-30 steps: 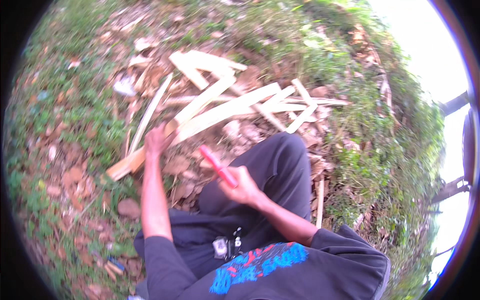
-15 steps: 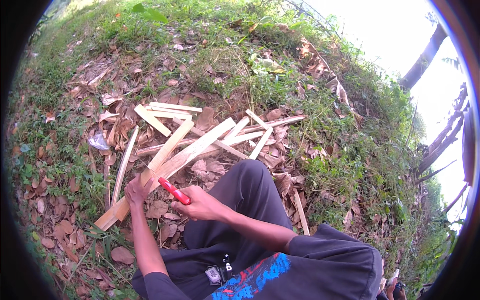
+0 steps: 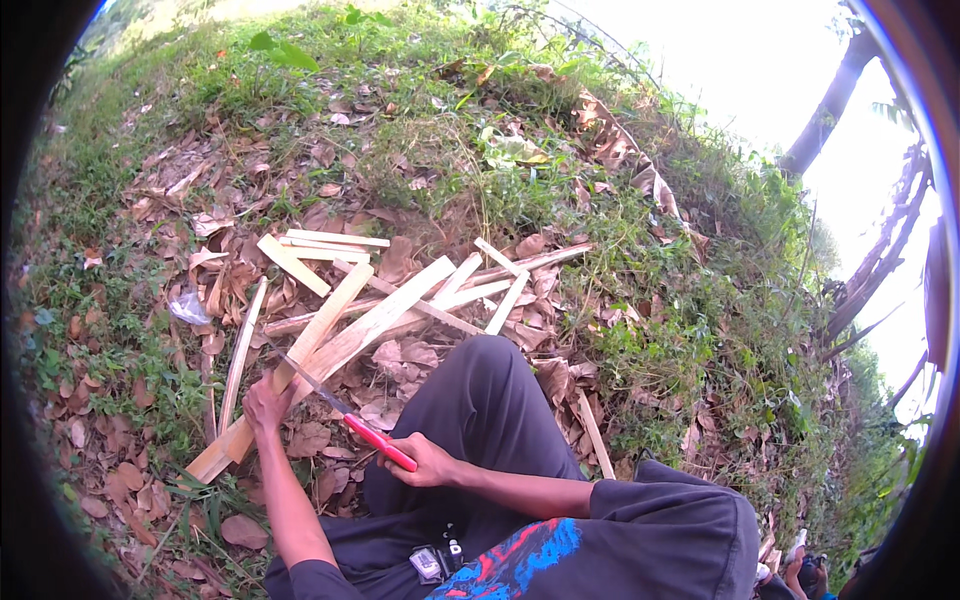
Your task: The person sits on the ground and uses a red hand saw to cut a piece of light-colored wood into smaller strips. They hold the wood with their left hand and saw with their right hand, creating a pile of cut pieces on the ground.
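Note:
My left hand (image 3: pixel 267 402) is closed around a pale wooden strip (image 3: pixel 328 313), pressing it down beside a wider wooden board (image 3: pixel 380 320). Both pieces slant from the leaf-strewn ground at lower left towards the middle. My right hand (image 3: pixel 422 462) grips the red handle of a hand saw (image 3: pixel 378 440), close to my bent knee. The saw's narrow dark blade runs up and left across the strip, just beyond my left fingers. How deep the blade sits in the wood is too small to tell.
Several more pale strips (image 3: pixel 330 240) lie loosely crossed ahead on dry leaves. A thin strip (image 3: pixel 240 350) rests to the left, near a clear plastic scrap (image 3: pixel 188 307). Another stick (image 3: pixel 595 432) lies right of my knee (image 3: pixel 490 380). Grass and a tree trunk (image 3: pixel 828 110) stand beyond.
My right hand has drawn the saw back, down and to the right, so more of its blade shows. My left hand keeps its hold on the strip.

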A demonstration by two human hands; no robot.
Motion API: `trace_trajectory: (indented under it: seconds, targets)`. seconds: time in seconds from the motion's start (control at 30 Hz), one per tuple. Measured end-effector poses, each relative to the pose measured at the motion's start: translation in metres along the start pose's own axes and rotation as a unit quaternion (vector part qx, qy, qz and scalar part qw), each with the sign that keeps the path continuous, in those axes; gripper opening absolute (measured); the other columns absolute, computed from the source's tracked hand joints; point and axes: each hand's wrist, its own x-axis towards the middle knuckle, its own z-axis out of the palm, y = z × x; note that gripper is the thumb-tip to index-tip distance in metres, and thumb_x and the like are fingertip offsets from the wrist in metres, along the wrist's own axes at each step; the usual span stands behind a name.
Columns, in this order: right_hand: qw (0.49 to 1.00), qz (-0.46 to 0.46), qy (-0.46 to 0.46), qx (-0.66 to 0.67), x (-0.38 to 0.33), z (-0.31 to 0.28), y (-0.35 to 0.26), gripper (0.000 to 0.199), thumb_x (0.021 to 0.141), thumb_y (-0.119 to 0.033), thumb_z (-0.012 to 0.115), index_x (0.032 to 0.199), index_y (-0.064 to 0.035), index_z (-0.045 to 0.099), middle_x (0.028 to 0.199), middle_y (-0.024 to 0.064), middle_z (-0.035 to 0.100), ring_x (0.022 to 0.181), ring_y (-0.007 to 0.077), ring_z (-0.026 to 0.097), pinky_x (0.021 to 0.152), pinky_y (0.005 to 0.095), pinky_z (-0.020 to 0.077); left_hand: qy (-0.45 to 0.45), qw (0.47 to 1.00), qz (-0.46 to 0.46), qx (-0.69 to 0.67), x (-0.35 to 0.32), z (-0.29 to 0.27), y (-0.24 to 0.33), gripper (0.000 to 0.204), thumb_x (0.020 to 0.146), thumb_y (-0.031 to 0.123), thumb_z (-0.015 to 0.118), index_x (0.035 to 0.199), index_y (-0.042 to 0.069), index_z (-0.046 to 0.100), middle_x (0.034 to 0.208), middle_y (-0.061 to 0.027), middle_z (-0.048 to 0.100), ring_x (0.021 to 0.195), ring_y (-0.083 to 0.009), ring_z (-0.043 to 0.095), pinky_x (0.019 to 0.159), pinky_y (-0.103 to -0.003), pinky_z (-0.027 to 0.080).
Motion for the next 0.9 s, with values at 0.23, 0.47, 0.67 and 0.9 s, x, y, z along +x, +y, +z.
trace_trajectory:
  seconds: [0.23, 0.47, 0.67, 0.9]
  targets:
    - [1.0, 0.003, 0.019, 0.021, -0.002, 0.001, 0.004, 0.014, 0.084, -0.009, 0.059, 0.093, 0.0004, 0.064, 0.071, 0.0086, 0.062, 0.063, 0.0172, 0.06, 0.063, 0.0337, 0.0486, -0.014, 1.0, -0.013, 0.017, -0.001, -0.003, 0.006, 0.064, 0.079, 0.066, 0.066, 0.09, 0.004, 0.06, 0.079, -0.0256, 0.068, 0.078, -0.047, 0.067, 0.068, -0.056, 0.052]
    - [0.999, 0.04, 0.01, 0.017, -0.001, 0.0, -0.002, 0.015, 0.084, -0.009, 0.059, 0.093, 0.0006, 0.064, 0.072, 0.0084, 0.063, 0.064, 0.0162, 0.06, 0.063, 0.0333, 0.0483, -0.011, 1.0, -0.013, 0.01, -0.001, 0.001, 0.002, 0.067, 0.079, 0.069, 0.064, 0.091, 0.004, 0.06, 0.078, -0.0259, 0.068, 0.077, -0.0467, 0.067, 0.068, -0.056, 0.051]
    - [0.999, 0.032, 0.026, 0.004, 0.01, -0.015, -0.041, 0.018, 0.087, -0.012, 0.06, 0.097, 0.0004, 0.067, 0.076, 0.0119, 0.066, 0.067, 0.0208, 0.064, 0.065, 0.0345, 0.0496, -0.038, 0.999, 0.005, -0.037, 0.006, -0.001, -0.009, 0.075, 0.076, 0.077, 0.062, 0.091, 0.003, 0.064, 0.079, -0.0251, 0.068, 0.078, -0.0459, 0.067, 0.068, -0.056, 0.051]
    - [0.998, -0.042, 0.047, 0.0, 0.032, -0.011, -0.045, 0.019, 0.088, -0.017, 0.062, 0.091, 0.0019, 0.062, 0.067, 0.0198, 0.058, 0.059, 0.0351, 0.057, 0.06, 0.0433, 0.0462, -0.069, 0.996, 0.007, -0.062, 0.003, -0.003, -0.017, 0.069, 0.078, 0.069, 0.066, 0.1, 0.003, 0.065, 0.084, -0.026, 0.068, 0.082, -0.0457, 0.066, 0.072, -0.054, 0.051]
